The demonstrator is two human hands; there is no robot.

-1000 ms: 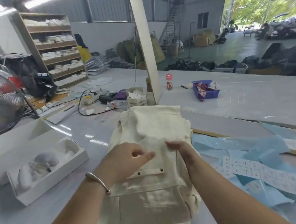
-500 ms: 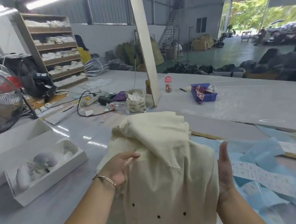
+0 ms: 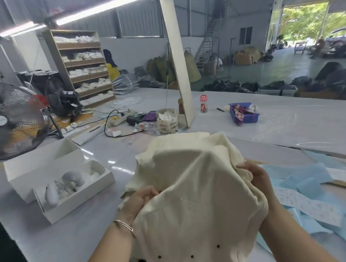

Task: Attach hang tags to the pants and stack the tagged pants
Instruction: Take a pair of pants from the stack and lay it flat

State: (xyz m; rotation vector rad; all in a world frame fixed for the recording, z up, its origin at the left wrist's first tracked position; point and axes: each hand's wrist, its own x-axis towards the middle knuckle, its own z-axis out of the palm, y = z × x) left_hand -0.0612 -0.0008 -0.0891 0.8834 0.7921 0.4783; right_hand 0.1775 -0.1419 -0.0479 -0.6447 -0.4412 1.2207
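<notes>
Gripping cream pants (image 3: pixel 194 190) from both sides, the left hand (image 3: pixel 140 201) and right hand (image 3: pixel 256 176) curl their fingers into bunched fabric above the tabletop (image 3: pixel 59 239).

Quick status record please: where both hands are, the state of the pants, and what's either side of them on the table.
left hand: grips the cream pants at their left edge
right hand: grips their right edge
pants: bunched, lifted between the hands
hang tag: none visible
left of pants: open white box
right of pants: blue sheets, printed label strips
</notes>
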